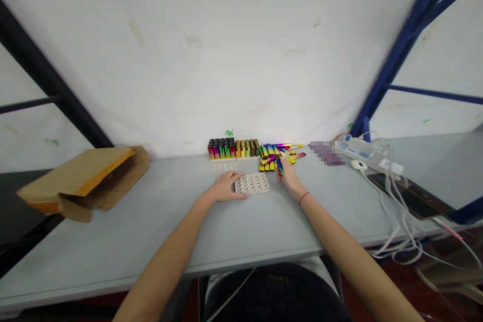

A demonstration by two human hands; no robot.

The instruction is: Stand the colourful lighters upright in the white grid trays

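Slim gradient-coloured tube (279,166) stands nearly upright in the right hand (289,177), its long axis tilted slightly, upper end pointing away from the person toward the wall. Thumb and fingers seem to pinch it, though the small view makes the grip hard to read. It sits just in front of a loose pile of yellow and rainbow tubes (273,155) on a grey table (151,236). The left hand (224,187) lies flat and open, its fingertips (243,195) touching the edge of a pale tray with round cells (252,183) between the hands. Upright multicoloured lighters (222,149) stand in rows behind, and a cardboard envelope (83,181) lies well left.
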